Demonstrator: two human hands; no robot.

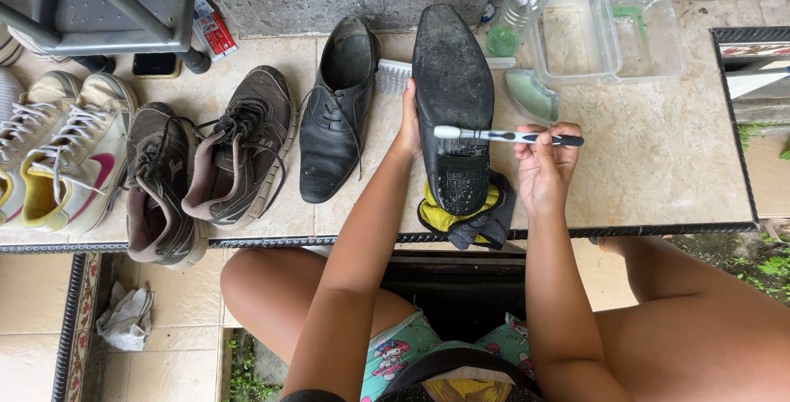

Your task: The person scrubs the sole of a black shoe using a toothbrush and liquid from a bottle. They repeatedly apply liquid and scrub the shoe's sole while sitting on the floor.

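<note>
The upturned black shoe is showing a matt rubber sole, scuffed grey and gritty, with a ribbed heel patch looking wet. The toothbrush is looking like smooth plastic, white at the bristled head and dark at the handle. Under the shoe, a yellow and dark grey cloth is lying soft and crumpled. The other black shoe is showing dull, creased leather. The brown sneakers are looking worn, of rough fabric and suede. The worktop is showing beige stone tiles, matt and stained. The clear tubs and bottle are looking glossy plastic.
</note>
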